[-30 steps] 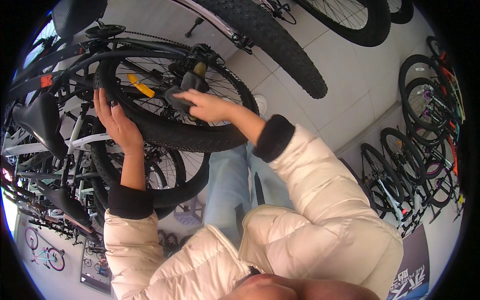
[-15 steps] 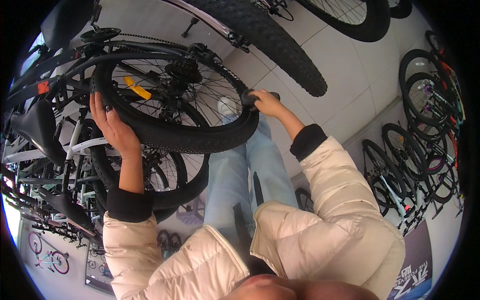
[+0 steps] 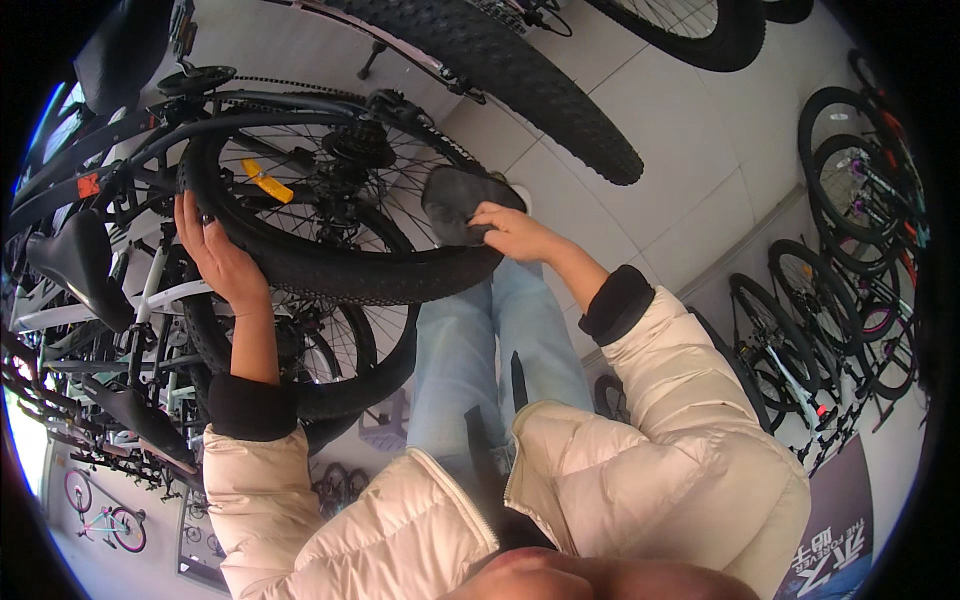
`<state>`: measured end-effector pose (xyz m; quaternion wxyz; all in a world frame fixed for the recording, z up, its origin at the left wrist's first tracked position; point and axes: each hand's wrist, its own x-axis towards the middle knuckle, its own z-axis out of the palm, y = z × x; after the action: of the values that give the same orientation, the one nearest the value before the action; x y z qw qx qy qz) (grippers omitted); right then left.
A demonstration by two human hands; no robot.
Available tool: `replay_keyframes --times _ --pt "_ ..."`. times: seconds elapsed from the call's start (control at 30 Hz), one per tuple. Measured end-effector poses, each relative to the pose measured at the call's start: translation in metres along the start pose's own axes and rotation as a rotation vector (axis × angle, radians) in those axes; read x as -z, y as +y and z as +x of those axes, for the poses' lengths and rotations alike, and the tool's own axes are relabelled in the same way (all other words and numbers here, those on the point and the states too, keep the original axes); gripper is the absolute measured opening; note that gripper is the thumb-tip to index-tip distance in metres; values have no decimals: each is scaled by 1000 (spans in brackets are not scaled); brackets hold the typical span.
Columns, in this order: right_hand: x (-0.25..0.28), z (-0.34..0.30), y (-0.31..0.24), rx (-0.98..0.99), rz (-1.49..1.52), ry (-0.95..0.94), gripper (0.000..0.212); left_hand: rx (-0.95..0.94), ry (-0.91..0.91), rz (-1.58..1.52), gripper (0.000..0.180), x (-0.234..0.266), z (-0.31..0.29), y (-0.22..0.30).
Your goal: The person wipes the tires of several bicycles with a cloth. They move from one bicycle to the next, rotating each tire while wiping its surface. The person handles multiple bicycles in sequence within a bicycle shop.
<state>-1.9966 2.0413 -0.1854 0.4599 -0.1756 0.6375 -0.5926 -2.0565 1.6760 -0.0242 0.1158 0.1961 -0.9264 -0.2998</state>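
Note:
A bicycle's rear wheel with a knobbly black tyre (image 3: 380,278) stands in front of me. My left hand (image 3: 222,258) lies along the tyre's left side, its fingers stretched out against the rubber. Closed fingers of my right hand (image 3: 512,232) pinch a dark grey cloth (image 3: 462,202), which is spread over the right part of the tyre and hides a stretch of it. Among the spokes sits a yellow reflector (image 3: 266,181). Behind them the cassette (image 3: 358,145) and the chain show.
Another bicycle's tyre (image 3: 520,90) reaches in above. At the left, saddles (image 3: 75,265) and frames crowd close. More bicycles (image 3: 850,290) stand in a row along the right. Pale floor tiles (image 3: 670,150) lie between, and a second wheel (image 3: 350,395) is just below the first.
The cloth, bunched in my right hand before, is now spread over the tyre. My right hand has moved slightly left and down; my left hand stays against the tyre.

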Motion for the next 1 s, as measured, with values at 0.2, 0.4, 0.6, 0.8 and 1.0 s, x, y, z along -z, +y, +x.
replay_keyframes --times 0.2,0.4,0.6,0.8,1.0 --pt "12 19 86 -389 -403 199 39 -30 3 16 44 0 -3 1" --pt "12 131 46 -116 -266 824 45 8 2 -19 44 0 -5 6" --pt "29 221 -18 -261 -599 389 43 -19 -4 20 44 0 -3 3" --pt "39 189 7 -377 -693 241 34 -6 -11 -10 45 1 -4 3" --pt "18 120 -11 -295 -412 581 35 -42 -14 33 45 -1 -3 6"
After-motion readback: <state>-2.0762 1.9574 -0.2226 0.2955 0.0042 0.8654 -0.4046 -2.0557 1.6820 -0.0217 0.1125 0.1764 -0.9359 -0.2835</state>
